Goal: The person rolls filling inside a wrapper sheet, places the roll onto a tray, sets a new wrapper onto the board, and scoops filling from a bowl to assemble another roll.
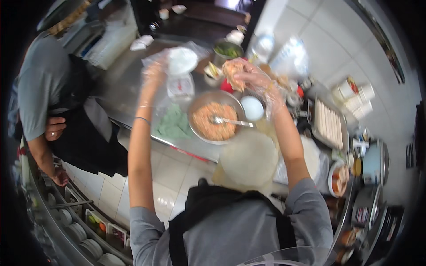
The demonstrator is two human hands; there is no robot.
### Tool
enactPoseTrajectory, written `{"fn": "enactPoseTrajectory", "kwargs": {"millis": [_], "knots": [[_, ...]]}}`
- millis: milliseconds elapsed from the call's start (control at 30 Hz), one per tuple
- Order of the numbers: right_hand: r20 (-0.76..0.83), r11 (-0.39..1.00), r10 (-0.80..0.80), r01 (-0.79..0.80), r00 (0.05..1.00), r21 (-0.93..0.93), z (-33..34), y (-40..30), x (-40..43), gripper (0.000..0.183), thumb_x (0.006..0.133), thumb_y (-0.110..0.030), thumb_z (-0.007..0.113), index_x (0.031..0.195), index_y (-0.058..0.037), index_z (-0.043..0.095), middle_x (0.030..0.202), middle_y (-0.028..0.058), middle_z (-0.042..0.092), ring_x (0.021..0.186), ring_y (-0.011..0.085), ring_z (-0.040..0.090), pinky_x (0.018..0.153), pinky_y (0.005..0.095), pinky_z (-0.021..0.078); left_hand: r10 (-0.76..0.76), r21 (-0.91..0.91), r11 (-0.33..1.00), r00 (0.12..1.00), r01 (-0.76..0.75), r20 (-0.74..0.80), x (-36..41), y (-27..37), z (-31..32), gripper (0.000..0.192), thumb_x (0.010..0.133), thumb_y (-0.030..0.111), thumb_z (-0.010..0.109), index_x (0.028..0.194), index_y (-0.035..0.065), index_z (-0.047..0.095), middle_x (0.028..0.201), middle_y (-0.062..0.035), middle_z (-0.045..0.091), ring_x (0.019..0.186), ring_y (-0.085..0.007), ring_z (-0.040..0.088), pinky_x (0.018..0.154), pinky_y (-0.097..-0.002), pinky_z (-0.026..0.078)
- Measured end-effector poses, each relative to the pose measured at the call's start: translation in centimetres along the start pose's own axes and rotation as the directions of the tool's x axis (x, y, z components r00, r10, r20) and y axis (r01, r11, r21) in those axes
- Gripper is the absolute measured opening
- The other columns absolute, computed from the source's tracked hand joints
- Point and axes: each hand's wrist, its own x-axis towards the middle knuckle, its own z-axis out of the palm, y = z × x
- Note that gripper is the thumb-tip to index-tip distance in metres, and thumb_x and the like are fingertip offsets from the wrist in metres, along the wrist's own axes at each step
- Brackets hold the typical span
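My right hand (254,77), in a clear plastic glove, grips a lump of orange minced filling (232,73) above the counter. My left hand (154,71), also gloved, is at the left edge of a white dish (182,61) on a white kitchen scale (180,87). Clear plastic surrounds that dish; blur hides whether my left fingers hold it. Between my forearms stands a metal bowl (241,108) of the same orange mixture (213,123), with a metal spoon (236,122) resting in it. Nearer me lies a round stack of pale wrapper sheets (249,159).
A green cloth (174,121) lies left of the bowl; a light-blue round item (252,108) sits right. Behind stands a pot of greens (228,51). Pale rolls fill a metal tray (327,124) at right. A co-worker in a black apron (83,133) stands at left.
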Motion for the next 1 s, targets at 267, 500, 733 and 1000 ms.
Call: {"fn": "enactPoseTrajectory", "kwargs": {"millis": [267, 500, 733, 1000], "knots": [[-0.255, 0.722, 0.082, -0.234, 0.964, -0.651, 2.4, 16.1, -20.8, 0.046, 0.073, -0.009, 0.073, 0.113, -0.0075, 0.052, 0.1, 0.0051, 0.058, 0.092, 0.015, 0.058, 0.079, 0.0301, 0.0483, 0.002, -0.654, 0.757, 1.0, 0.013, 0.022, -6.9, 18.0, -10.8, 0.026, 0.09, 0.019, 0.054, 0.111, 0.0058, 0.062, 0.105, -0.016, 0.064, 0.093, -0.0319, 0.062, 0.08, -0.0388, 0.048], [-0.473, 0.882, -0.016, -0.211, 0.881, -0.422, 3.6, 19.2, -25.5, 0.018, 0.07, -0.017, 0.074, 0.082, -0.0056, 0.068, 0.077, 0.0092, 0.063, 0.08, 0.0234, 0.06, 0.073, 0.0362, 0.0457, 0.243, -0.704, 0.598, 0.75, 0.383, 0.615, -21.0, 28.4, -8.0, 0.019, 0.086, 0.016, 0.062, 0.101, 0.0051, 0.067, 0.093, -0.011, 0.066, 0.084, -0.0229, 0.064, 0.075, -0.0302, 0.049], [-0.348, 0.574, -0.327, -0.108, 0.879, -0.812, 6.3, 22.7, -25.0, 0.011, 0.07, -0.018, 0.073, 0.08, -0.0145, 0.069, 0.077, 0.0033, 0.057, 0.08, 0.0226, 0.055, 0.084, 0.0351, 0.0376, 0.172, -0.694, 0.532, 0.741, 0.485, 0.649, -23.1, 32.4, -7.0, 0.023, 0.081, 0.018, 0.067, 0.1, 0.0049, 0.067, 0.091, -0.0109, 0.064, 0.086, -0.0203, 0.062, 0.074, -0.0318, 0.048], [-0.443, 0.604, -0.34, -0.169, 0.829, -0.779, 5.3, 21.9, -25.8, 0.032, 0.072, -0.021, 0.071, 0.102, -0.0138, 0.061, 0.097, 0.0071, 0.054, 0.094, 0.0281, 0.051, 0.085, 0.0416, 0.0384, 0.253, -0.718, 0.641, 0.808, 0.272, 0.532, -22.7, 31.8, -6.0, 0.028, 0.074, 0.024, 0.071, 0.099, 0.0124, 0.066, 0.103, -0.0106, 0.06, 0.095, -0.0293, 0.058, 0.082, -0.0381, 0.047]]}}
